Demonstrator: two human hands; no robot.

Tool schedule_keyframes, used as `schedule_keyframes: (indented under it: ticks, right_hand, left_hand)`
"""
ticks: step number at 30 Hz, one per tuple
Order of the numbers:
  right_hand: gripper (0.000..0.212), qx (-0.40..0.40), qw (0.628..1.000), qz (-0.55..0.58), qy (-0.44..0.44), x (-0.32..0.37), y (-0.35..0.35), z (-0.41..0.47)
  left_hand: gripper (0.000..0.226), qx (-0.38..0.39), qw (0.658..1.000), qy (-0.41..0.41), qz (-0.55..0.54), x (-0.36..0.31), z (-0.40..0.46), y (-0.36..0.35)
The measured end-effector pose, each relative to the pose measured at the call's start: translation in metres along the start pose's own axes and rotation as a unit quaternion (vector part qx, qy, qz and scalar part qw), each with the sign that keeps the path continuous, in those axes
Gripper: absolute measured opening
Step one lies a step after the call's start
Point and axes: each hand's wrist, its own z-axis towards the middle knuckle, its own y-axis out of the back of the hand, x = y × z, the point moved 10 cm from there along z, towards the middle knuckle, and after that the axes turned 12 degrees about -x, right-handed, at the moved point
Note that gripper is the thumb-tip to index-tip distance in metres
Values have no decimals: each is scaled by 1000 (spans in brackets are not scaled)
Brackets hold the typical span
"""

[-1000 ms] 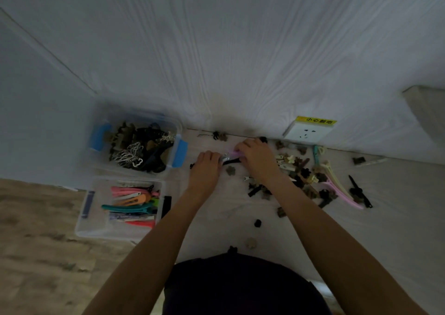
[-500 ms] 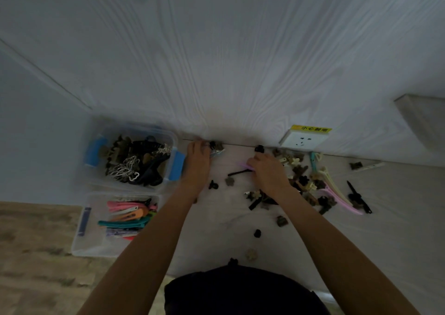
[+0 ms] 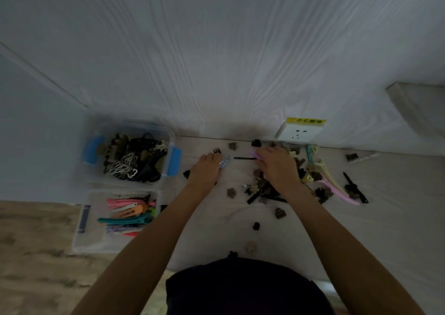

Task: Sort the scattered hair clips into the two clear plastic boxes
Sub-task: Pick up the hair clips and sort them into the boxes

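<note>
I see the far box (image 3: 168, 134), holding dark claw clips, left of my hands; the near box (image 3: 96, 242) holds long coloured clips. My left hand (image 3: 204, 170) pinches a silvery clip (image 3: 224, 163). My right hand (image 3: 277, 167) grips a lilac clip (image 3: 253, 154). Between them lies a thin black clip (image 3: 244, 158), long axis left-right, nearer my right.

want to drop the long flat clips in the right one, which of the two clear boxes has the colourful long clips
The nearer box, closest to the person, holds pink, orange and teal long clips. The farther box, with blue latches, holds dark claw clips.

Perhaps a home — wall socket (image 3: 299, 132), wood floor (image 3: 31, 237)
</note>
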Motion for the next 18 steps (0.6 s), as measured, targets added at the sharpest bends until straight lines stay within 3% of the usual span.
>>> schedule_keyframes:
  ticks: [9, 14, 18]
  right_hand:
    - [18, 15, 999, 2, -34, 11, 9, -15]
    - [21, -3, 991, 47, -127, 0, 24, -21]
    - [23, 12, 966, 159, -204, -5, 28, -29]
  left_hand:
    - [32, 27, 997, 48, -53, 1, 4, 2]
    - [36, -1, 988, 82, -131, 1, -4, 26]
    - [34, -21, 964, 78, -253, -9, -31, 66]
